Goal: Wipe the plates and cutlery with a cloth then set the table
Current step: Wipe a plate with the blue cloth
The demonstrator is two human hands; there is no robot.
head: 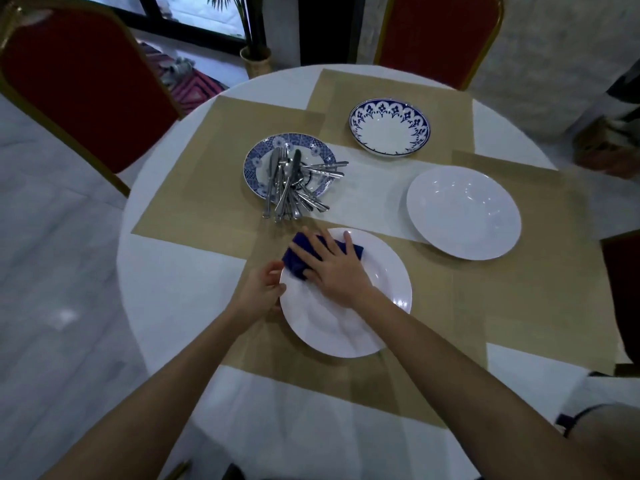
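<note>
Glossy plate (346, 327), shiny metal cutlery (294, 188)

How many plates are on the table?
4: a white plate nearest, under the cloth; a second white plate at right; a blue-rimmed plate farthest; a blue patterned plate holding the cutlery. None looks hidden.

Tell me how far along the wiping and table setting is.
Done: the far white plate and blue-rimmed bowl sit on placemats; whether wiped, cannot tell. In hand: the right hand presses the blue cloth on the near white plate, the left hand gripping its rim. Left: the cutlery lies heaped on the blue patterned plate, unplaced.
</note>
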